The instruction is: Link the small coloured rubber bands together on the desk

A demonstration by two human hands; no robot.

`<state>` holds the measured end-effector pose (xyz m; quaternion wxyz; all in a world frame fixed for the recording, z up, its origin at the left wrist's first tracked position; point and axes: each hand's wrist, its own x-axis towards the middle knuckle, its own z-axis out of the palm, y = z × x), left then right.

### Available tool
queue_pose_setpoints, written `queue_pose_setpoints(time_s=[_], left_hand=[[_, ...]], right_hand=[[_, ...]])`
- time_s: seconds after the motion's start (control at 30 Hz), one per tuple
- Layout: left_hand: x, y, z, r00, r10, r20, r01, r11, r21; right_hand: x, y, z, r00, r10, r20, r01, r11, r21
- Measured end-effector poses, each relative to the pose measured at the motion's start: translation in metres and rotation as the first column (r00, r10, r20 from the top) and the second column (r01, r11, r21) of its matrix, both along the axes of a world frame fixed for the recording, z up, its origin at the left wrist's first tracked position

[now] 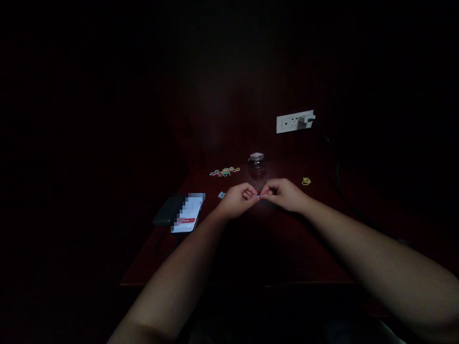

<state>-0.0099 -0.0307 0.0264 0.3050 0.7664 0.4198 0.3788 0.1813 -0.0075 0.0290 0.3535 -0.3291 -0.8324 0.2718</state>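
Clamping small pale piece in fingertips of left hand and right hand | probably adjusting | next, likely needing steadiness

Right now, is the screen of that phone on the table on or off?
On: the phone shows a bright, whitish display with a red bar near its lower end, standing out against the dark table.
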Motion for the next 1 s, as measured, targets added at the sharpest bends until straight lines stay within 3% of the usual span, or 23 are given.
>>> queue_pose_setpoints(time_s=[1.0], left_hand=[[0.0014,-0.0036,0.0036,0.997,0.062,0.043,-0.062,0.998,0.016]], right_hand=[[-0.0022,-0.0006,-0.0027,1.0,0.025,-0.005,-0.025,1.0,0.01]])
